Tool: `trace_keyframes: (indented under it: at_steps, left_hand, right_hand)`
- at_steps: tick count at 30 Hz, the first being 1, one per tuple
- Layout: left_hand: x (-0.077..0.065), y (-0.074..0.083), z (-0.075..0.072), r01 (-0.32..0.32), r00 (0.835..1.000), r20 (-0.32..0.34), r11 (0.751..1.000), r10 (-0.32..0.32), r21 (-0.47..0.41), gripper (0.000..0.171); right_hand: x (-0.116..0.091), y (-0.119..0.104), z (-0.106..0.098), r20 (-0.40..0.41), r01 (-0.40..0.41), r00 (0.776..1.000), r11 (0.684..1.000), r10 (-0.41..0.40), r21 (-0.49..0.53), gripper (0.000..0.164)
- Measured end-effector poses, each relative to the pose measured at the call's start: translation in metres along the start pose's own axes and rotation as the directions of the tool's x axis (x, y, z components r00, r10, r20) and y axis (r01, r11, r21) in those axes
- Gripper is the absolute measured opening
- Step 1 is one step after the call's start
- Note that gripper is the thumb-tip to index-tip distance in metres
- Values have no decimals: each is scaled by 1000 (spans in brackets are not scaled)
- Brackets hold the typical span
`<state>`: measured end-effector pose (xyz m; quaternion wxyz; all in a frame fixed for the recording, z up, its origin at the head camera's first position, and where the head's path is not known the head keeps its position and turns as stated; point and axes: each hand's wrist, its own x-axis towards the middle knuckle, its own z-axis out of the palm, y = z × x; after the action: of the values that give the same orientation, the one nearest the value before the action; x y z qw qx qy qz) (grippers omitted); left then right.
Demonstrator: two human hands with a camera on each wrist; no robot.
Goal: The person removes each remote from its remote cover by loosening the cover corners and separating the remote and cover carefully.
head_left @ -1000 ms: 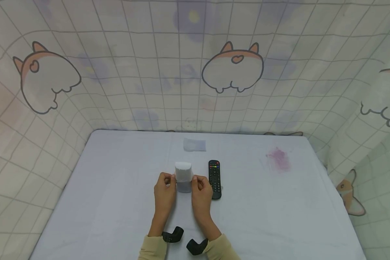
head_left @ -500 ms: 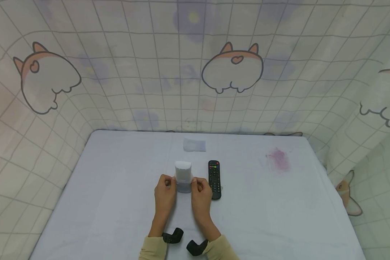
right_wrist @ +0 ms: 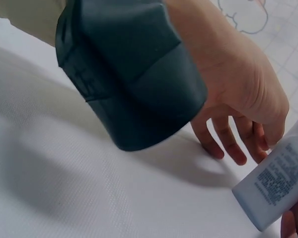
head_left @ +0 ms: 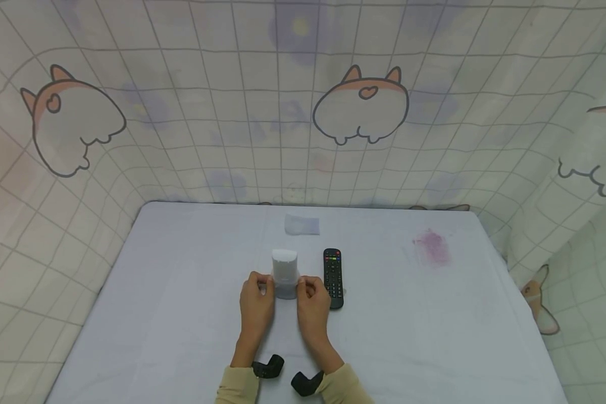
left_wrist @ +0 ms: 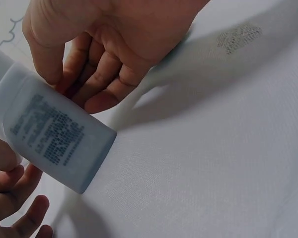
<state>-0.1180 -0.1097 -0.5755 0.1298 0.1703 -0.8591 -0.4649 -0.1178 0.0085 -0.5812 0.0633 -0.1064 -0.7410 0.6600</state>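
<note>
Left hand pinches, right hand near it seemingly pinching too

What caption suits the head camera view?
Left hand and right hand hold a white container near a black remote control.

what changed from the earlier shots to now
Very little: in the head view, the fingertips of the left hand and right hand have shifted slightly down the picture, and the top of the white container sits a touch higher. Both hands still hold its sides; neither let go. The black remote, pale sheet and pink stain stayed put.
</note>
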Motion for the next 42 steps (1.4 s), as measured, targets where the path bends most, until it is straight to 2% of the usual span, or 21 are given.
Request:
trace_keyframes:
  at_steps: [7,14,23,30,37,42]
  left_hand:
    - [-4,-2,1,-63,997,-50,998,64,29,9]
    - [-5,-9,4,-163,977,-124,982,175,98,8]
    - [-5,-14,7,-166,979,-103,979,178,121,8]
    - [-5,-17,9,-198,971,-106,969,215,148,8]
    - [-5,-19,9,-246,957,-120,957,266,156,13]
    - [-5,-19,9,-243,959,-105,953,264,180,16]
  right_hand:
    - [-2,4,0,-19,55,998,994,-57,-96,7]
    - [-4,3,-2,-20,82,996,979,-88,-184,6]
    - [1,6,-5,28,81,997,969,-77,-234,10]
    - [3,6,-7,60,64,997,959,-49,-275,4]
    - [7,5,-8,70,70,996,945,-50,-320,4]
    - [7,7,-9,78,80,995,938,-57,-338,5]
